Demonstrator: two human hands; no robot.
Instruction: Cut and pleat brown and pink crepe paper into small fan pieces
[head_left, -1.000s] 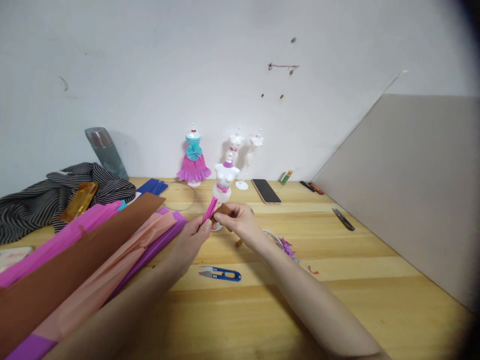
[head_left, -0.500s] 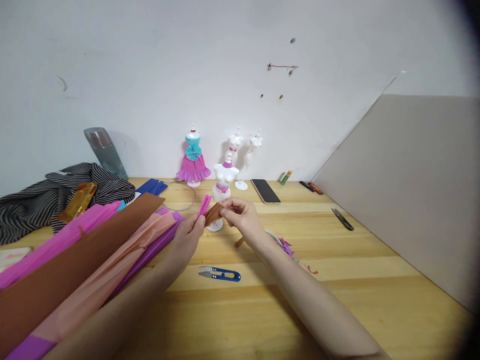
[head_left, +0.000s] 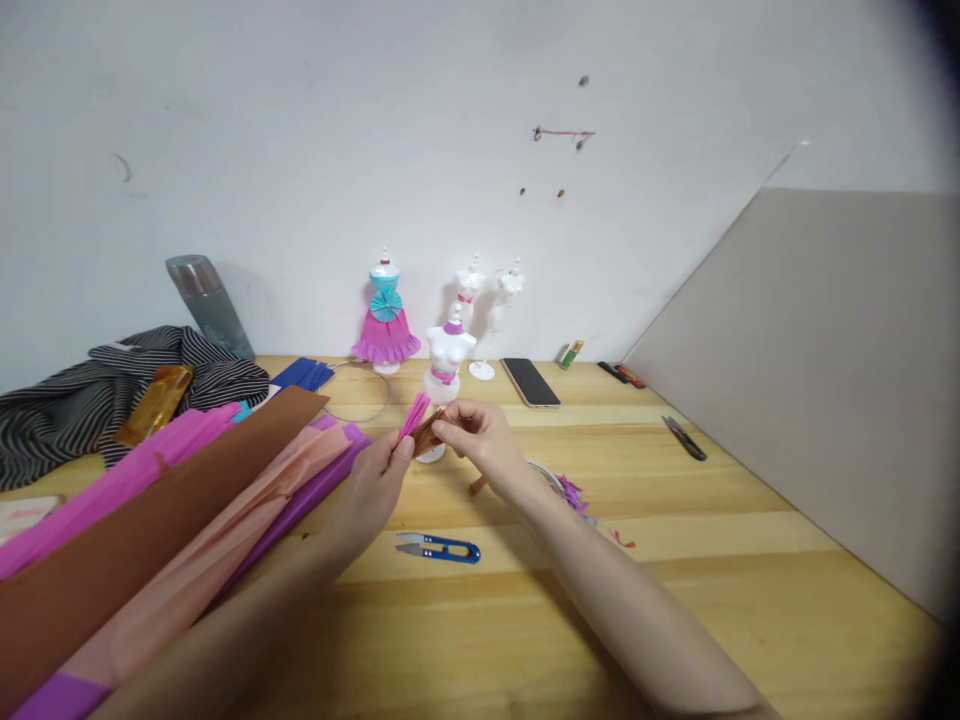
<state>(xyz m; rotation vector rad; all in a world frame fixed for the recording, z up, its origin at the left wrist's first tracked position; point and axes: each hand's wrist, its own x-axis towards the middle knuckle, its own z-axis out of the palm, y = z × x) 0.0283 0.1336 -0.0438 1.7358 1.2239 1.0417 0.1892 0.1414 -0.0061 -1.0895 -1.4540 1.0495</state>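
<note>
Brown crepe paper, folded in narrow pleats, is pinched between my two hands over the middle of the table. My left hand is closed on its near end, with a pink paper strip sticking up from the same grip. The fingertips of my right hand are closed on the far end of the brown paper. Just behind stands a small white dress form with a purple neck band and a pink waist band; my hands partly hide its stand. Blue thread snips lie in front.
Long sheets of brown, pink and purple paper cover the left side. A striped cloth and a bottle are behind them. Along the wall stand a dressed form and two bare ones. A phone, scissors and paper scraps lie right.
The brown pleated paper has turned slightly between my fingers. The pink strip now leans further to the right, and my right hand has shifted slightly left.
</note>
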